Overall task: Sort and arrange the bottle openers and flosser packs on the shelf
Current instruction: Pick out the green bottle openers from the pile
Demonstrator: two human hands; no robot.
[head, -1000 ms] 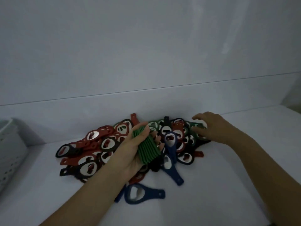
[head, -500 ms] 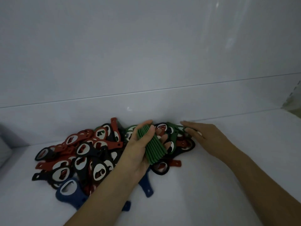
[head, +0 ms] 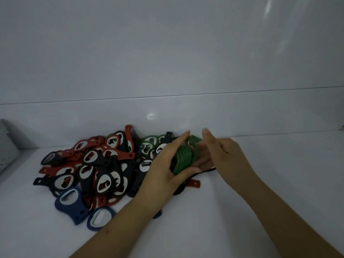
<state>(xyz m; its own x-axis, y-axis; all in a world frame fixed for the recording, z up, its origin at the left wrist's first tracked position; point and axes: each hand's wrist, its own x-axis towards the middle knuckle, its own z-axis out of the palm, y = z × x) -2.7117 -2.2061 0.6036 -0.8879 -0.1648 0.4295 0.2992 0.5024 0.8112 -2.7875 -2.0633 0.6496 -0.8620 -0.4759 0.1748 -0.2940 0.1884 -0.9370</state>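
A person's left hand (head: pixel 163 170) grips a stack of green bottle openers (head: pixel 183 159) on edge, thumb on one side and fingers curled round the other, just above a white shelf (head: pixel 279 183). The right hand (head: pixel 226 155) hovers beside the stack with its fingers (head: pixel 206 135) straight and loose, holding nothing; whether it touches the green stack cannot be told. To the left lies a jumbled pile of bottle openers (head: pixel 96 164) in red, black and green, each with a metal insert, heaped against the shelf's white back wall (head: pixel 167 62). Two blue bottle openers (head: pixel 74 203) rest at the pile's near edge. A white perforated basket (head: pixel 7 146) stands at the far left. No brand, label or writing is legible on any item
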